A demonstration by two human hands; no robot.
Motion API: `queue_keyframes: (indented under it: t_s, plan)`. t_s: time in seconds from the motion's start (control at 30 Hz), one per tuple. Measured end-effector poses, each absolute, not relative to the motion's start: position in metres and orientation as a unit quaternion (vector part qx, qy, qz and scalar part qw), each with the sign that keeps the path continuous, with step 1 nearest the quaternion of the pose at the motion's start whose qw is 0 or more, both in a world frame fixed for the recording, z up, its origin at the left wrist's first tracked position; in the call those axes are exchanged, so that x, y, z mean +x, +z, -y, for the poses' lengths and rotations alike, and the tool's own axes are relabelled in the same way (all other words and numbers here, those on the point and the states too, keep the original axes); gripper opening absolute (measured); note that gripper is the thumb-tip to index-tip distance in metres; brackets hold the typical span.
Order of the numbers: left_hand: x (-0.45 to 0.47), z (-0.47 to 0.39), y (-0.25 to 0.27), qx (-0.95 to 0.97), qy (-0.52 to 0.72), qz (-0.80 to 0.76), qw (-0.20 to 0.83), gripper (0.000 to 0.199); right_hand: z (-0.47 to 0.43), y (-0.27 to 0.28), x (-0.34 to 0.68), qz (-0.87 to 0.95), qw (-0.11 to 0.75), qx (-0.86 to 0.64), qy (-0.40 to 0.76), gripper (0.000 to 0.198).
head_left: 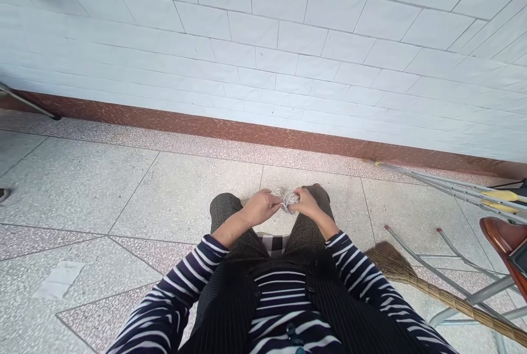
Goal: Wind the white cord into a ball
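A small bundle of grey-white yarn (290,199) is held between my knees, at the lower middle of the head view. My right hand (308,203) is closed around its right side, with the thumb lying over it. My left hand (260,208) pinches at the bundle's left edge, seemingly on a strand too thin to see well. A little more pale, fuzzy material shows just behind the fingertips. Under both hands are my dark trouser legs, with a checkered cloth (274,245) between them.
A straw broom (395,266) lies to my right beside a metal-legged chair (504,244). Crutches (436,178) lean near the tiled wall (263,30). White paper (61,279) lies on the speckled floor at left, and a metal leg (31,102) stands far left.
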State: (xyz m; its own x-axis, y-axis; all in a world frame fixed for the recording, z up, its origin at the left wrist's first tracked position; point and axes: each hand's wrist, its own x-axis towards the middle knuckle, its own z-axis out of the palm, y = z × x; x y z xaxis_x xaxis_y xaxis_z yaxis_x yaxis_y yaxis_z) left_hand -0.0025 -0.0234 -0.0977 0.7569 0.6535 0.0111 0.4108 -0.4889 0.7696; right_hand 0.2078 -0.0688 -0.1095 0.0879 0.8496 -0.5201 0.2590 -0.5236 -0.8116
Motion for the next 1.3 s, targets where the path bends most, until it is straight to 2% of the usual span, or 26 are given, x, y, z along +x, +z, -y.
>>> queue_keyframes:
  t_s: [0.1, 0.2, 0.27, 0.4, 0.53, 0.67, 0.8, 0.97, 1.07, 1.17, 1.23, 1.3]
  plan:
    - [-0.006, 0.016, -0.096, 0.859, 0.144, -0.315, 0.376, 0.025, 0.094, -0.113, 0.197, 0.366, 0.256, -0.587, 0.675, 0.048]
    - [-0.009, 0.016, -0.107, 0.807, 0.143, -0.343, 0.459, 0.031, 0.109, -0.102, 0.195, 0.269, 0.325, -0.472, 0.774, 0.05]
    - [-0.009, 0.021, -0.118, 0.771, 0.147, -0.36, 0.504, 0.032, 0.111, -0.092, 0.197, 0.231, 0.374, -0.451, 0.777, 0.052]
    - [-0.009, 0.04, -0.139, 0.762, 0.114, -0.413, 0.485, 0.032, 0.104, -0.078, 0.204, 0.22, 0.41, -0.498, 0.732, 0.049]
    - [-0.009, 0.059, -0.143, 0.755, 0.107, -0.395, 0.513, 0.034, 0.091, -0.07, 0.209, 0.234, 0.461, -0.572, 0.637, 0.044]
    - [0.0, 0.061, -0.123, 0.748, 0.106, -0.36, 0.547, 0.037, 0.073, -0.066, 0.209, 0.275, 0.501, -0.64, 0.514, 0.046]
    - [0.008, 0.049, -0.099, 0.736, 0.123, -0.368, 0.555, 0.039, 0.063, -0.071, 0.205, 0.383, 0.465, -0.705, 0.373, 0.052]
    - [0.006, 0.047, -0.088, 0.703, 0.067, -0.357, 0.611, 0.026, 0.061, -0.071, 0.205, 0.517, 0.44, -0.721, 0.142, 0.052]
    - [0.002, 0.05, -0.08, 0.694, 0.067, -0.343, 0.629, 0.026, 0.055, -0.067, 0.213, 0.55, 0.411, -0.721, 0.091, 0.055]
    - [-0.003, 0.044, -0.064, 0.715, 0.077, -0.326, 0.613, 0.033, 0.053, -0.072, 0.222, 0.577, 0.311, -0.734, 0.179, 0.056]
    - [-0.005, 0.034, -0.055, 0.752, 0.093, -0.332, 0.562, 0.035, 0.059, -0.082, 0.223, 0.57, 0.244, -0.714, 0.324, 0.053]
    - [-0.006, 0.023, -0.051, 0.787, 0.112, -0.343, 0.5, 0.03, 0.072, -0.092, 0.22, 0.524, 0.223, -0.644, 0.512, 0.048]
